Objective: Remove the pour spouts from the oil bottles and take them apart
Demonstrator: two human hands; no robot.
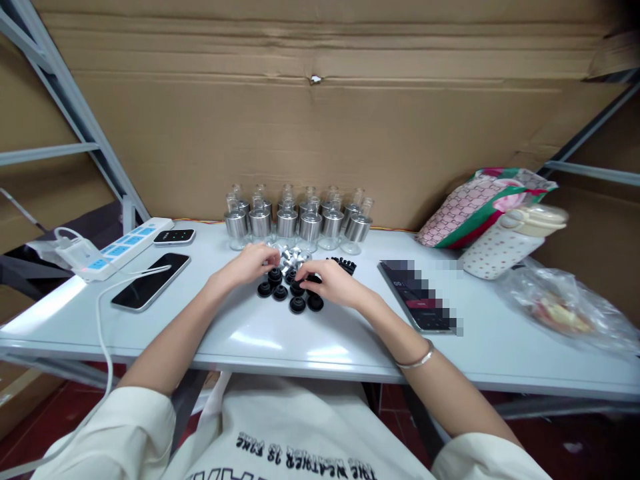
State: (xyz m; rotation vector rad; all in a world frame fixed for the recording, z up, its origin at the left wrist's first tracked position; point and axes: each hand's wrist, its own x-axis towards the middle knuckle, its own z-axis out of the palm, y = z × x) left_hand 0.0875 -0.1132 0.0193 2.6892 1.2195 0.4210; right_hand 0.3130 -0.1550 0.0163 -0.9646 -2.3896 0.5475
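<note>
Several round black stepped caps [297, 305] lie loosely on the white table, with a pile of small shiny silver pieces [290, 257] just behind them. My left hand [251, 263] is at the left of this pile, fingers bent and drawn together at its edge; what they hold, if anything, is too small to make out. From the right, my right hand [327, 281] reaches over the caps, its fingertips closed on one black cap. Behind both hands stand glass bottles [310, 227] with brushed-metal sleeves, in rows.
Small black parts [347, 265] lie right of the pile. Leftward are a phone [150, 283], a small device [174, 237] and a power strip [125, 250] with a cable. Rightward are another phone [413, 293], a patterned bag [465, 207], a tumbler [505, 243] and a plastic bag [570, 310].
</note>
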